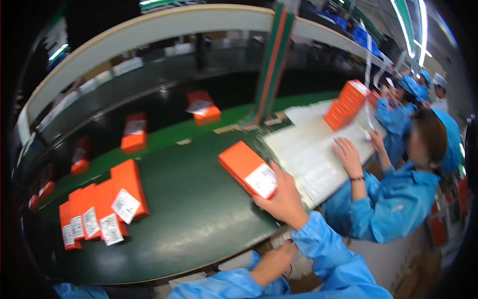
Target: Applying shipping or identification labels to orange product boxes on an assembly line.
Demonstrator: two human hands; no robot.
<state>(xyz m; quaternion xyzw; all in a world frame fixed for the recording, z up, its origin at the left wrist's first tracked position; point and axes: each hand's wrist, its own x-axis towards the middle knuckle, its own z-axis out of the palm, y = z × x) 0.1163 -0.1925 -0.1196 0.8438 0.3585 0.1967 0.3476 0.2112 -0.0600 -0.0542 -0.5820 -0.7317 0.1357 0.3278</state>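
Observation:
An orange box (234,162) with a white label (261,180) at its near end is gripped in my right hand (284,197), thumb and fingers around the labelled end. The box sits at the right part of the green tabletop (184,199), beside a whitish covered surface. My left hand (273,261) is low, below the table's near edge, close to my right sleeve. Its fingers are blurred, and I cannot tell whether they hold anything. At the left of the tabletop, several orange boxes (130,187) stand side by side in a row, with white labels hanging over their near ends.
Beyond the tabletop runs a dark conveyor (169,107) with several orange boxes (206,114) spaced along it. A green post (274,62) rises at its edge. On the whitish surface (303,154) stands a stack of orange boxes (347,104); a co-worker's hand (348,155) reaches over it.

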